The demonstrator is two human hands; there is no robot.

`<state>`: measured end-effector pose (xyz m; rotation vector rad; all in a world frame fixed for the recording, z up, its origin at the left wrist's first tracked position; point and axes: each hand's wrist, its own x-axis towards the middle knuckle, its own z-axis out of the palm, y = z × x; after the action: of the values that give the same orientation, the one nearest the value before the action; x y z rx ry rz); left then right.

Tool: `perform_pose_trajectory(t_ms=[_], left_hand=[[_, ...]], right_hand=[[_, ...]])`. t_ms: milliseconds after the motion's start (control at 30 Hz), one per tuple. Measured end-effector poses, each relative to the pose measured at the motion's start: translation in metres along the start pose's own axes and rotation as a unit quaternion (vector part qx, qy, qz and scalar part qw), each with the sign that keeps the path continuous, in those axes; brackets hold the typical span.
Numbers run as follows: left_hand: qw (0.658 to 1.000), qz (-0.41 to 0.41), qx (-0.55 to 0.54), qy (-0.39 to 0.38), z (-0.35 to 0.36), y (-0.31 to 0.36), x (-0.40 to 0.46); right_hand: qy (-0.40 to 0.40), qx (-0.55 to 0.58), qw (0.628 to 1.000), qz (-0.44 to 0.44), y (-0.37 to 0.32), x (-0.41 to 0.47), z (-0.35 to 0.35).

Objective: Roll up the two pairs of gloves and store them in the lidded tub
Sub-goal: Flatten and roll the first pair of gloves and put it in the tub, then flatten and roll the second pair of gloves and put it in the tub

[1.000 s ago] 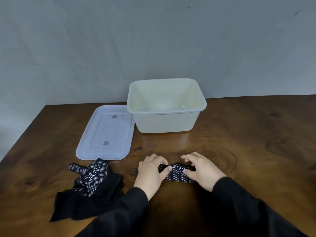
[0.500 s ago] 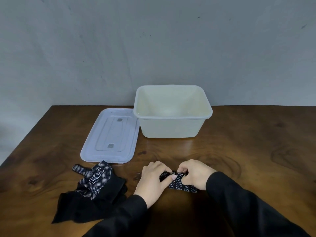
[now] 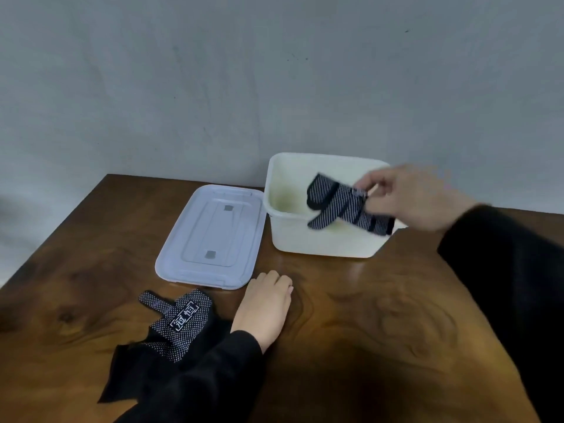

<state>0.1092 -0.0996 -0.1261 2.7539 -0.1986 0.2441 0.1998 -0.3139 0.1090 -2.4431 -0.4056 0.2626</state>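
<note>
- My right hand (image 3: 418, 196) has left the tabletop and now hangs over the white tub (image 3: 320, 239), its grip pinched on one end of the first rolled pair of gloves (image 3: 345, 206); half a second ago both hands were still pressing that roll flat, well in front of the tub.
- The roll hangs slanted across the tub's near rim, partly over the open cavity and partly in front of the near wall. One end looks to be loosening, with a flap splaying toward the tub's left side.
- My left hand (image 3: 265, 306) has let go and rests palm down on the tabletop (image 3: 381, 315) in front of the tub, its grip loose and holding nothing.
- The second pair of gloves (image 3: 180, 325) lies unrolled just beside that hand, on the side away from the tub.
- The clear lid (image 3: 213, 236) lies flat, touching or almost touching the tub's left wall.
- I judge the first pair is about to be dropped in; the second roll and the lid remain.
</note>
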Motion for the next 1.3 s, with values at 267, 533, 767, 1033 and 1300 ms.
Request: perform_pose_trajectory(t_ms=[267,533,767,1033,1300], left_hand=[[1.0,0.007,0.016,0.011,0.004,-0.001,0.001],[1.0,0.011,0.013,0.011,0.008,-0.004,0.001],[1.0,0.02,0.017,0.007,0.008,-0.003,0.004],[0.999,-0.012,-0.038,0.017,-0.011,0.0,0.001],[0.994,-0.077,-0.004,0.075,-0.097,-0.047,-0.089]], right_hand=[[-0.034,-0.167,0.985,0.022,-0.005,0.126,0.028],[-0.217,-0.322,0.92,0.062,0.006,0.171,0.121],[-0.189,-0.325,0.924,0.064,0.017,0.181,0.122],[0.09,-0.084,0.99,-0.065,-0.034,0.097,0.066],[0.071,0.069,0.992,-0.077,-0.019,-0.078,0.173]])
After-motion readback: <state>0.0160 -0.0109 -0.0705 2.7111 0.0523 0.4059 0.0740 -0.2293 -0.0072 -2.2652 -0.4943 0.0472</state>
